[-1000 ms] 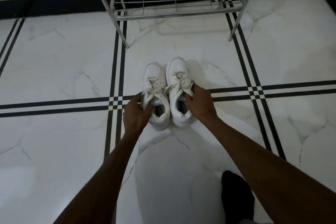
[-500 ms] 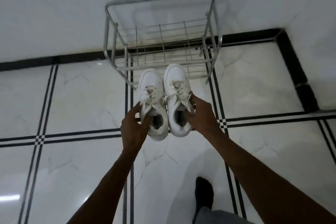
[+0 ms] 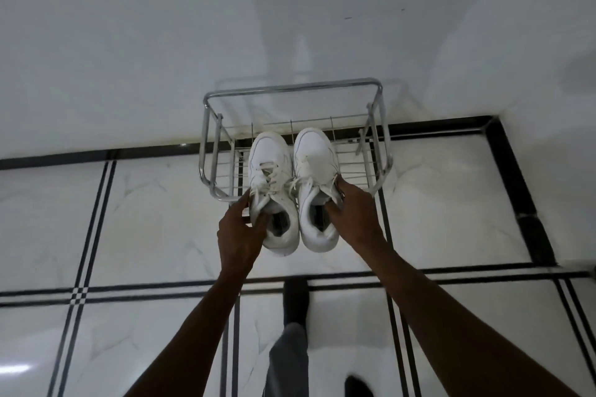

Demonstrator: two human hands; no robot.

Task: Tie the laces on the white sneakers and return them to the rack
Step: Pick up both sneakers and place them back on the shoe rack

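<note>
Right now both white sneakers are off the floor, one in each of the person's hands, side by side with their toes pointing at the wall. The left hand point(image 3: 240, 229) grips the left sneaker point(image 3: 272, 190) at the outer edge of its collar, thumb tucked into the opening and fingers curled around the side. The right hand point(image 3: 353, 213) holds the right sneaker point(image 3: 317, 187) the same way on its outer side, fingers wrapped over the collar near the top of the lacing. The laces point(image 3: 274, 176) on both shoes look done up into loose knots, though the bows are too small to read clearly.

The metal rack point(image 3: 290, 89) stands against the wall, just beyond the shoes. From the head view, the sneakers' toes overlap the rack's wire shelf, while their heels hang out on the near side of the rack's front rail. Whether the soles touch the shelf wires I cannot tell.

Below the rack, the floor point(image 3: 135, 219) is white marble-look tile crossed by double black lines, with a black border strip running along the base of the wall behind the rack. On the near side of the rack, between the two forearms, a dark-socked foot point(image 3: 295, 300) and a grey trouser leg point(image 3: 287, 361) stand on the tiles.
</note>
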